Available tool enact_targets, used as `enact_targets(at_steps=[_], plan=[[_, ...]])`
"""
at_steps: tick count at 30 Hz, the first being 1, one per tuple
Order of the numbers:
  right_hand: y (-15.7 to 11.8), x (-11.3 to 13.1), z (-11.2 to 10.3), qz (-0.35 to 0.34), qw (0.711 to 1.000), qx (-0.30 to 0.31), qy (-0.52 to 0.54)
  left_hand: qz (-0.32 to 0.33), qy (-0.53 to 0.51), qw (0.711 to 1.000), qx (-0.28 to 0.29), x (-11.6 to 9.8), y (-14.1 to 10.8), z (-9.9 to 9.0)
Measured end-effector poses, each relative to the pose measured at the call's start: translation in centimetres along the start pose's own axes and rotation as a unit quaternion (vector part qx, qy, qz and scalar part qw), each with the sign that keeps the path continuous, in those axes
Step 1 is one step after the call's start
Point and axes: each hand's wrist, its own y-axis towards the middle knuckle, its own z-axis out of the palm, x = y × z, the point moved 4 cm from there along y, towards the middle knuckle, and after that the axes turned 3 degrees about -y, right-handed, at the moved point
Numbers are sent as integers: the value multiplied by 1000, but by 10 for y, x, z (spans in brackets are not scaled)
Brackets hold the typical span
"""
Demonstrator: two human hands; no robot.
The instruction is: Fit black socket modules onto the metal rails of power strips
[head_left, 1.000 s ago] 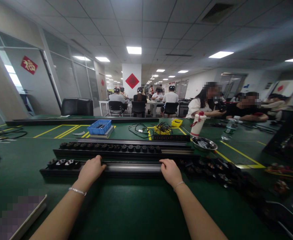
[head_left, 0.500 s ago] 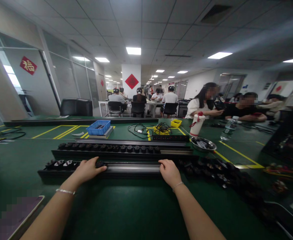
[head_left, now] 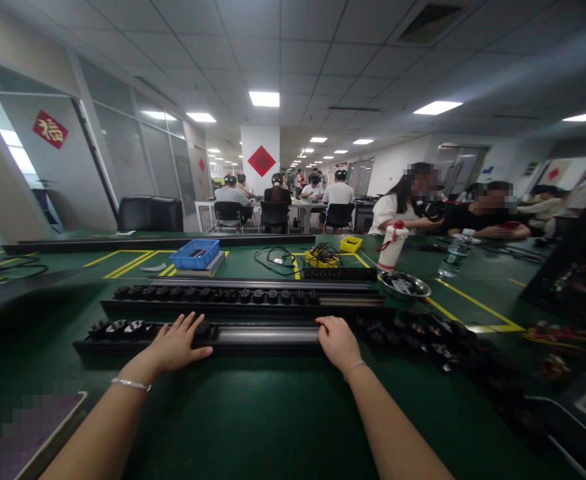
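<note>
A long black rail [head_left: 267,335] with a silvery inner strip lies across the green table, with several black socket modules [head_left: 134,328] seated in its left part. My left hand [head_left: 175,343] rests over the modules, its fingers spread and its thumb along the rail's near edge. Beside that hand sits another black module [head_left: 203,330]. My right hand [head_left: 339,343] has its fingers curled on the right part of the rail, gripping it. Behind lies a second rail [head_left: 147,307] holding a row of modules.
A heap of black modules [head_left: 437,340] spreads to the right. Farther back are a blue bin [head_left: 196,255], a yellow bin [head_left: 351,245], cables, a metal bowl [head_left: 405,285], a white cup [head_left: 391,249] and a bottle [head_left: 457,255]. People sit beyond.
The fingers of my left hand have opened and spread apart over the modules. My right hand keeps its place on the rail. The view has shifted slightly.
</note>
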Motion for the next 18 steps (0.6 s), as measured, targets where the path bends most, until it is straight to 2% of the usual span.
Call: enact_targets(at_steps=[18], plan=[[1, 0, 0, -6, 1000, -1, -1, -31, 19, 999, -18, -15, -4, -3]])
